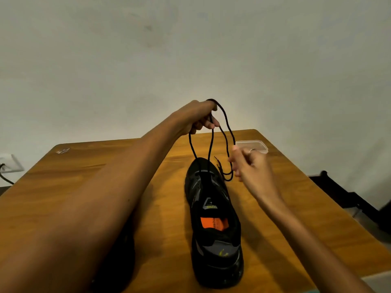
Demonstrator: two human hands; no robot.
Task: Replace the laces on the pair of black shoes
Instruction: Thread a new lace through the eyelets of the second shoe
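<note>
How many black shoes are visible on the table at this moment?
2. One shoe stands at the table's centre, toe pointing away, its lace raised. A second dark shoe lies mostly hidden under the left forearm.

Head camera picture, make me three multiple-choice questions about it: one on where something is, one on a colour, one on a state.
1. Where is the clear plastic container?
A. far right part of the table
B. inside the shoe
C. on the floor

2. What colour is the patch inside the black shoe?
A. blue
B. orange
C. white

3. What is the left hand doing?
A. resting flat on the table
B. holding the black lace up
C. gripping the shoe's heel

Answers:
1 A, it sits on the table beyond the right hand.
2 B, the insole patch is orange.
3 B, lace strands run down to the shoe's front.
</note>
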